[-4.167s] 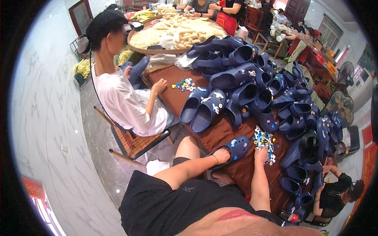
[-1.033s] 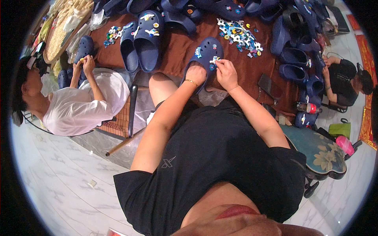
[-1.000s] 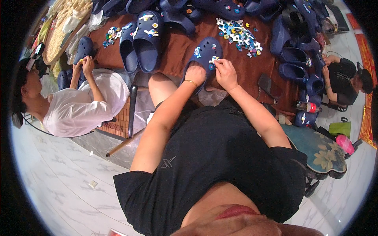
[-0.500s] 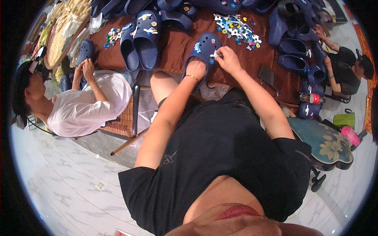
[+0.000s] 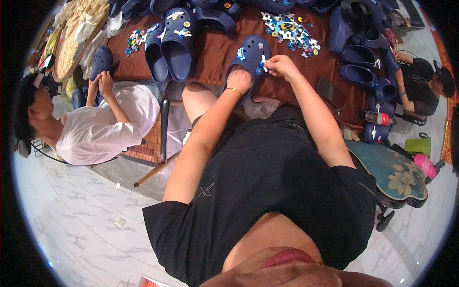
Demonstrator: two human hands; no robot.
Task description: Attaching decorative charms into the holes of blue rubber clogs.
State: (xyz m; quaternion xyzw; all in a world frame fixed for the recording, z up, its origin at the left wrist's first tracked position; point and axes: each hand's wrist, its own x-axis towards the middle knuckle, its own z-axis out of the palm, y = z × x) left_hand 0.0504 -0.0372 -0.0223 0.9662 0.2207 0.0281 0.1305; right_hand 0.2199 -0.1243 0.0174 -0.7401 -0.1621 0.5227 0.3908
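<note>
Left hand (image 5: 240, 80) clamps the heel end of a navy-blue foam clog with round vent holes (image 5: 249, 60), top centre of the frame, lying on the brown tablecloth (image 5: 213, 50). Right hand (image 5: 282, 65) sits at the clog's right edge, fingertips pinched on a small white shoe charm (image 5: 263, 61) pressed against the upper. Clog upper already carries a few charms: a blue-white one on its left side, a couple of small coloured ones near the toe; most vent holes look bare, so I'd judge this clog well short of fully dressed. Loose pile of small multicoloured charms (image 5: 289, 28) lies just up and right of the right hand. A pair of navy clogs with charms fitted (image 5: 169, 43) sits upper left of centre; more plain-looking navy clogs (image 5: 361, 62) are stacked at upper right. At left of frame, a person in a white shirt (image 5: 98, 129) holds another navy clog with both hands; another person sits at far right.
</note>
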